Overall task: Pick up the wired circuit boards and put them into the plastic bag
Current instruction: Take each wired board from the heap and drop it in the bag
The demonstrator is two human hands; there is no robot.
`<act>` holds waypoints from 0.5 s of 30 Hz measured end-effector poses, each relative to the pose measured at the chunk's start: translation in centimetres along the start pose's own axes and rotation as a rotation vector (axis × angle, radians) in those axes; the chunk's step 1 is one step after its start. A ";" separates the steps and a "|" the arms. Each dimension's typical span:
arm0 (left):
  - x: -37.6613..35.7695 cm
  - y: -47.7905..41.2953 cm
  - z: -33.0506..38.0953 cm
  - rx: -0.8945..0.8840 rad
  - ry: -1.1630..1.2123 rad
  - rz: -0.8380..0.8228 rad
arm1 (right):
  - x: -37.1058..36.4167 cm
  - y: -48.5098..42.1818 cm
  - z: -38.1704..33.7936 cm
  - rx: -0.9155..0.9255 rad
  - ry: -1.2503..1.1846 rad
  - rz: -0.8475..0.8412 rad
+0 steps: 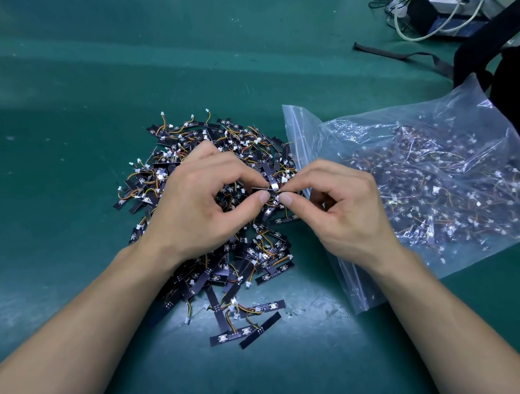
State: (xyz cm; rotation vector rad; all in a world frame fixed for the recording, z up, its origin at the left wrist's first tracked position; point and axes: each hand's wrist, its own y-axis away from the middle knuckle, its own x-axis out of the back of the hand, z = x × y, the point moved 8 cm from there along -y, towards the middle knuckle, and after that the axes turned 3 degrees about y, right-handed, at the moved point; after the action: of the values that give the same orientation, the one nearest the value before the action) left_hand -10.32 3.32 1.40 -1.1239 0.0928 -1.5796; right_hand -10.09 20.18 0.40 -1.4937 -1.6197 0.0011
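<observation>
A heap of small black wired circuit boards (251, 260) with orange and yellow wires and white plugs lies on the green mat. To its right lies a clear plastic zip bag (438, 165), its mouth toward the heap, with several boards inside. My left hand (202, 198) and my right hand (345, 211) meet above the heap, just left of the bag's mouth. Both pinch the same wired circuit board (272, 185) between thumb and fingertips.
A green mat (88, 117) covers the table. At the far right stand a dark box with white cables (437, 8) and a black bag with a strap (490, 44). Loose boards (248, 329) lie at the heap's near edge.
</observation>
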 end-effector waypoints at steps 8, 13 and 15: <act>0.1 -0.1 0.0 -0.009 -0.006 0.025 | 0.4 0.0 0.1 -0.062 -0.003 0.023; 0.1 0.0 0.0 -0.018 -0.004 0.027 | 0.2 0.0 -0.1 -0.033 -0.003 0.011; 0.0 0.0 0.1 -0.021 0.001 0.018 | 0.1 -0.1 -0.2 -0.021 -0.002 0.006</act>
State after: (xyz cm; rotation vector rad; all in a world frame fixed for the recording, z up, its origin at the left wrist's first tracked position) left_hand -10.21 3.38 1.47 -1.1359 0.1204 -1.5659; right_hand -10.02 20.20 0.60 -1.5150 -1.6215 -0.0117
